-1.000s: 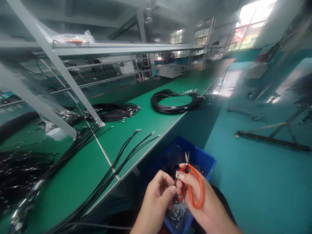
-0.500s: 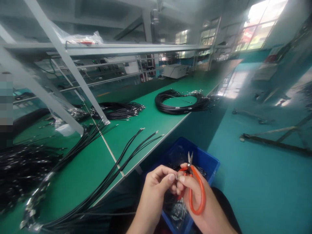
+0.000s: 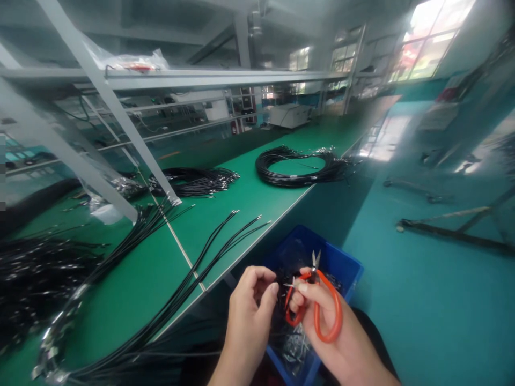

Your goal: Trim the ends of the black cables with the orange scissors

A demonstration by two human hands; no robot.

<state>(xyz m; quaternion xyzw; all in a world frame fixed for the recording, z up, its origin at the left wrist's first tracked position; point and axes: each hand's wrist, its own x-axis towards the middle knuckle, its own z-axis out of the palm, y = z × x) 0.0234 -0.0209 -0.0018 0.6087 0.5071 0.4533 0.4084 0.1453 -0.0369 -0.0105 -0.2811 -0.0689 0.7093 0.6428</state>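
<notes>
My right hand (image 3: 332, 321) is closed around red-handled scissors (image 3: 330, 321), whose blades point up and stand slightly apart. Between the thumb and finger of that hand sticks out a small pale piece (image 3: 290, 285), too small to name. To its left, my left hand (image 3: 253, 305) is open, with a gap between thumb and curled fingers and nothing visible in it. Both hands are above a blue bin (image 3: 352, 262) holding clear plastic scraps and dark pieces. Left of my hands, a bundle of black cables (image 3: 169, 300) with metal tips curves over the bench edge.
The green bench (image 3: 225, 241) runs away to the back right. On it lie a coil of black cables (image 3: 295, 177), another cable bundle (image 3: 197, 182) and a dark cable pile (image 3: 44, 273). A grey shelf post (image 3: 132, 123) stands on the bench. Wheeled stand legs (image 3: 450, 236) rest on the floor.
My hands have moved apart from touching each other. The left has drawn back leftward and its fingers have opened; the right keeps the scissors and the small pale piece.
</notes>
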